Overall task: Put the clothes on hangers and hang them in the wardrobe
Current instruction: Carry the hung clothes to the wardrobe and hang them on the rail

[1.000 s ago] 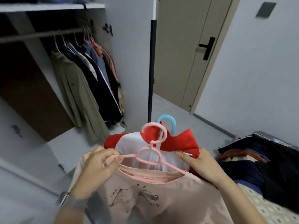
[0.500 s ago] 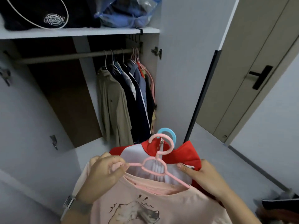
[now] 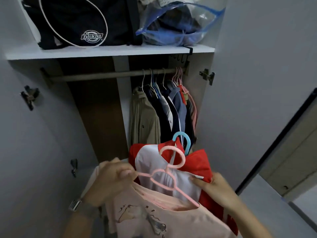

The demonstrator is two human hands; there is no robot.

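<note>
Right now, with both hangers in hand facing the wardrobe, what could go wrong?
1. The pink plastic hanger lies against the blue plastic hanger; their hooks could tangle at the metal rail.
2. The left hand pinches only the pink hanger's end, so the pale pink printed t-shirt may slide off.
3. The hung clothes crowd the rail's right end.

A bag (image 3: 72, 23) is set left of a plastic pouch (image 3: 178, 24) on the shelf (image 3: 109, 52); below, garments (image 3: 163, 115) are hung at the rail's (image 3: 103, 76) right end
</note>
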